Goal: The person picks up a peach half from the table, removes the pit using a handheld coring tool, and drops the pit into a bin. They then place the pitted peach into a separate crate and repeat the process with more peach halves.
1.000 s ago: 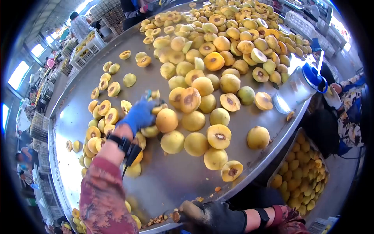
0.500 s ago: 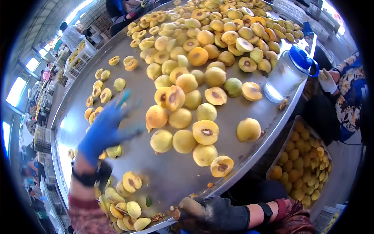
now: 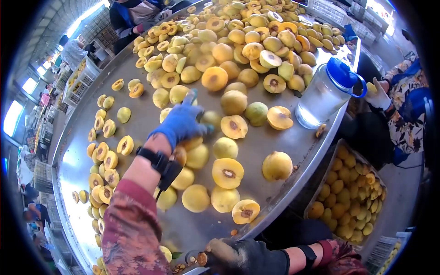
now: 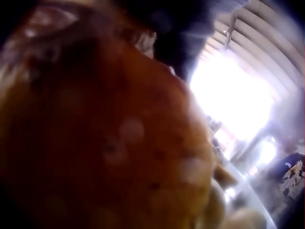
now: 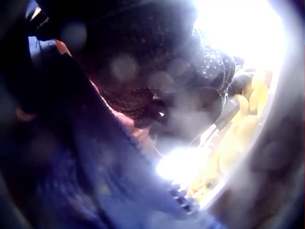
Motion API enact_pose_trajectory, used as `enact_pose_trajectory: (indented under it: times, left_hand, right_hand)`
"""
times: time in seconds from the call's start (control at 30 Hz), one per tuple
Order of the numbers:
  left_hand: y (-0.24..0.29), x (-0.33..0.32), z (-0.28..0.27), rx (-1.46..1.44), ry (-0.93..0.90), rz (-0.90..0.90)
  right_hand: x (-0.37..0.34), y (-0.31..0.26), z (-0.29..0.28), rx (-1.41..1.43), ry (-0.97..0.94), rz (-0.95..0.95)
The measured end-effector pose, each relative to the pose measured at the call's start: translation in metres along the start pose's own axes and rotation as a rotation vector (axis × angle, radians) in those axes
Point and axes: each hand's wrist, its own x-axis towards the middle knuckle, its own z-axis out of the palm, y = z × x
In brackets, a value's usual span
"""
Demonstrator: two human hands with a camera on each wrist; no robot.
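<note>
My left hand (image 3: 181,121), in a blue glove, reaches over yellow peaches on a metal table (image 3: 256,195), fingers spread among the fruit. Whole peaches (image 3: 196,198) and a cut peach half (image 3: 228,173) with its stone lie nearer my body. In the left wrist view a blurred orange-brown peach (image 4: 114,138) fills most of the picture. My right hand (image 3: 238,256), black-gloved, stays at the near table edge, its fingers curled round a tool with a round brown end (image 3: 202,259). A narrow grey strip (image 5: 226,116) projects by the glove in the right wrist view.
A large peach heap (image 3: 238,41) covers the far table. Cut halves (image 3: 110,160) line the left side. A blue-lidded water bottle (image 3: 323,94) stands near the right rim. Below that rim sits a crate of peaches (image 3: 311,208). Another person's gloved hand (image 3: 378,94) shows at right.
My left hand first swept back towards my body at the left, then reached forward over the peaches again. The head view has shifted slightly. My right hand stays at the near edge.
</note>
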Motion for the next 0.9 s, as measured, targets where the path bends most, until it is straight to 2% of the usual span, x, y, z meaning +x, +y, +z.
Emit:
enact_pose_trajectory:
  times: [0.03,0.07,0.13,0.17,0.2,0.23,0.27,0.3,0.4,0.43,0.5,0.57,0.6,0.67,0.73,0.77,0.8,0.83,0.9]
  left_hand:
    - [-0.002,-0.024,0.001,-0.005,-0.004,0.02]
    - [-0.014,-0.046,0.01,-0.001,0.048,0.133]
    - [-0.01,-0.104,0.006,0.018,-0.018,0.052]
    - [-0.013,-0.132,0.008,-0.006,-0.025,0.025]
    - [-0.026,-0.162,0.017,0.032,-0.015,0.091]
    - [-0.025,-0.193,0.017,0.097,-0.058,0.1]
    - [-0.017,-0.222,0.013,0.042,-0.05,0.055]
    - [-0.017,-0.249,0.007,0.027,-0.095,0.082]
    - [-0.014,-0.273,-0.037,-0.04,-0.56,-0.136]
    - [-0.012,-0.259,-0.048,-0.136,-0.474,-0.171]
    - [0.004,-0.202,-0.075,-0.225,-0.255,-0.198]
    - [0.003,-0.128,-0.08,-0.005,0.071,0.067]
    - [0.008,-0.084,-0.077,-0.083,0.182,0.092]
    - [0.024,-0.005,-0.066,-0.055,0.335,0.1]
    - [0.031,0.065,-0.048,-0.037,0.43,0.064]
    - [0.032,0.086,-0.034,-0.062,0.437,0.027]
    - [0.03,0.105,-0.021,-0.088,0.448,-0.012]
    - [0.028,0.121,-0.008,-0.116,0.46,-0.052]
    - [0.025,0.127,0.012,-0.206,0.329,-0.118]
  right_hand:
    - [0.0,0.001,0.001,-0.096,0.039,-0.105]
    - [0.001,0.004,0.002,-0.051,0.046,-0.159]
    - [0.003,0.01,0.005,0.041,0.063,-0.264]
    - [0.002,-0.005,-0.01,0.071,-0.002,-0.242]
    - [-0.001,-0.005,-0.008,-0.014,0.024,-0.201]
    - [-0.004,-0.002,-0.005,-0.098,0.05,-0.156]
    - [-0.007,0.001,-0.003,-0.181,0.076,-0.107]
    - [-0.008,0.009,-0.013,-0.133,0.025,-0.18]
    - [-0.015,0.018,-0.006,-0.069,0.04,-0.126]
    - [-0.015,0.019,-0.009,-0.055,0.001,-0.141]
    - [-0.015,0.022,-0.006,-0.022,0.058,-0.161]
    - [-0.013,0.021,-0.01,-0.004,0.095,-0.164]
    - [-0.011,0.017,-0.016,0.0,0.1,-0.153]
    - [-0.01,0.015,-0.025,-0.013,0.11,-0.12]
    - [-0.012,0.02,-0.025,-0.044,0.11,-0.074]
    - [-0.01,0.026,-0.024,-0.017,0.17,-0.181]
    - [-0.016,0.014,-0.027,-0.153,0.128,-0.092]
    - [-0.015,0.015,-0.03,-0.148,0.135,-0.111]
    - [-0.014,0.017,-0.035,-0.135,0.143,-0.145]
